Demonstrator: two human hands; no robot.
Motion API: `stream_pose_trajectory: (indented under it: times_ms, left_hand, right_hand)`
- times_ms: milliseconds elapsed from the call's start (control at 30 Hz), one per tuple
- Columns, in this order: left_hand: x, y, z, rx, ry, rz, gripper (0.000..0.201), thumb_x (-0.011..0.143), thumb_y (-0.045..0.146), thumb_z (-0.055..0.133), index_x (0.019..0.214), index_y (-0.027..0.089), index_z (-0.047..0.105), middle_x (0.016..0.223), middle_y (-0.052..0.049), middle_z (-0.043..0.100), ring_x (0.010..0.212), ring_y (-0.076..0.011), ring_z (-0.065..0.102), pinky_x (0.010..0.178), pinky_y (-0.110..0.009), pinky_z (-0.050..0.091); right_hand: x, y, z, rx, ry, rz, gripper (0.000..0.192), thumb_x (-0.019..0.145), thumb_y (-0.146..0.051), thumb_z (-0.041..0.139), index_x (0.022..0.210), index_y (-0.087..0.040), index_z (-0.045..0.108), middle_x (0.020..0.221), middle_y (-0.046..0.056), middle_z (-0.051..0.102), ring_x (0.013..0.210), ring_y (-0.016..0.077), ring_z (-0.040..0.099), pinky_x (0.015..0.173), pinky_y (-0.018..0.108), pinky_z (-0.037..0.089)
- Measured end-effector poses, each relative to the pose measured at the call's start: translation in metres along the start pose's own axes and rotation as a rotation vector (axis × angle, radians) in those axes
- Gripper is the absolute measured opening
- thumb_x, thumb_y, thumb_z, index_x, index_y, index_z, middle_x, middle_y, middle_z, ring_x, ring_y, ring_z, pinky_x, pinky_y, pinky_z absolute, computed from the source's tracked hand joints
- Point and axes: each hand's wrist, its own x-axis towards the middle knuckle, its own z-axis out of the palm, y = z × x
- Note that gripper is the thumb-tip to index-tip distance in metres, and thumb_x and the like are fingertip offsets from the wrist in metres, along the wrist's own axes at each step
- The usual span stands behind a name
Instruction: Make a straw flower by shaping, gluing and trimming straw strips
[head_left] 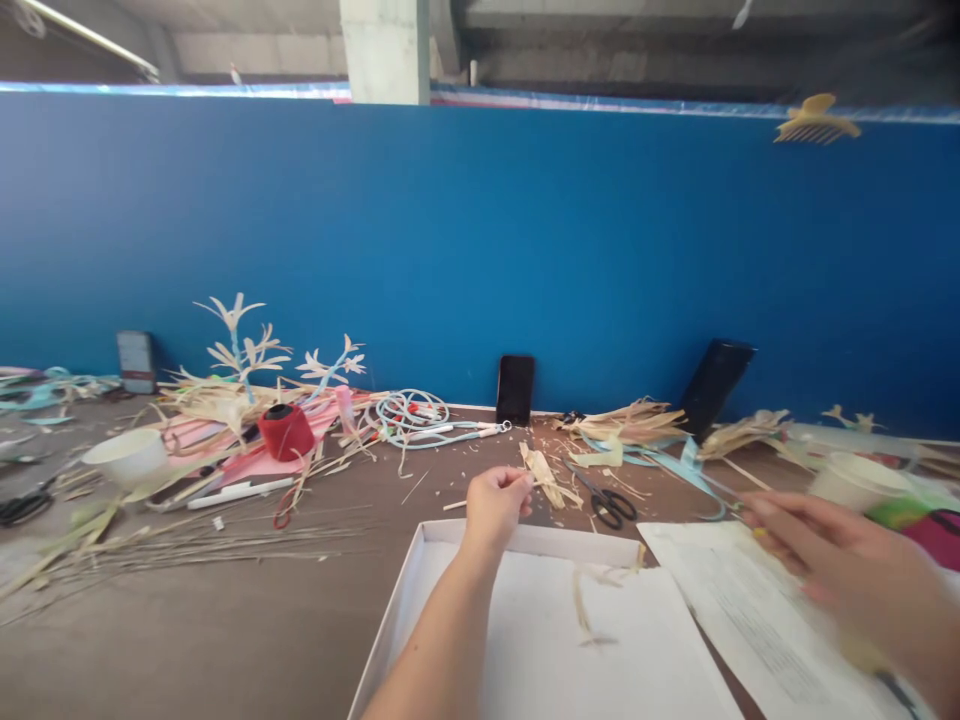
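Observation:
My left hand [495,512] is above the far edge of a shallow white box [570,650], thumb and fingers pinched together. Pale dried husk pieces [547,476] show right behind its fingertips; whether the pinch holds one of them cannot be made out. Over a printed white sheet [757,610] to the right, my right hand [840,570] is blurred by motion. Its fingers are curled closed, and what is in them is too smeared to name. Black scissors [609,500] lie open just beyond the box. A few thin husk scraps [581,605] rest inside the box.
Husk flowers on blue stems [238,350], a red thread spool [286,432], a white bowl [127,458] and a white pen [240,492] are at left. Phones [515,390] lean against the blue partition [480,240]. A pale tub [855,485] stands at right.

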Motion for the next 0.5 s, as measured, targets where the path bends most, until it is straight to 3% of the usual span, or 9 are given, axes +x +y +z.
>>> stream_pose_trajectory:
  times_ms: [100,233,367,500]
  left_hand:
    - [0.000,0.002,-0.003,-0.009,0.015,0.016,0.013,0.065,0.023,0.065,0.070,0.011,0.066,0.053,0.000,0.056,0.048,-0.0080,0.050,0.049,-0.020,0.046]
    - [0.003,0.003,-0.005,-0.022,0.017,0.018,0.016,0.066,0.026,0.065,0.071,0.010,0.066,0.053,0.000,0.055,0.047,-0.0073,0.048,0.049,-0.020,0.045]
    - [0.006,0.004,-0.005,-0.062,0.019,-0.001,0.018,0.066,0.027,0.066,0.072,0.010,0.066,0.053,0.000,0.055,0.047,-0.0070,0.048,0.048,-0.020,0.045]
    - [0.005,0.003,-0.003,-0.089,-0.005,-0.008,0.020,0.063,0.029,0.069,0.072,0.010,0.067,0.055,0.000,0.056,0.048,-0.0070,0.049,0.048,-0.020,0.045]
  right_hand:
    - [-0.009,-0.048,0.056,0.157,-0.189,-0.033,0.033,0.067,-0.047,0.064,0.089,-0.022,0.069,0.086,0.011,0.069,0.063,0.0179,0.059,0.051,0.029,0.044]
    - [-0.017,-0.083,0.129,0.353,-0.314,-0.019,0.035,0.070,-0.044,0.062,0.094,-0.020,0.067,0.070,0.004,0.065,0.048,0.0111,0.047,0.042,0.023,0.035]
    - [-0.016,-0.087,0.173,0.524,-0.355,0.036,0.028,0.068,-0.038,0.064,0.088,-0.018,0.068,0.079,0.006,0.065,0.059,0.0135,0.052,0.042,0.021,0.034]
    - [-0.013,-0.068,0.189,0.572,-0.393,0.143,0.030,0.067,-0.039,0.067,0.088,-0.017,0.069,0.067,0.003,0.060,0.053,0.0103,0.046,0.040,0.019,0.029]
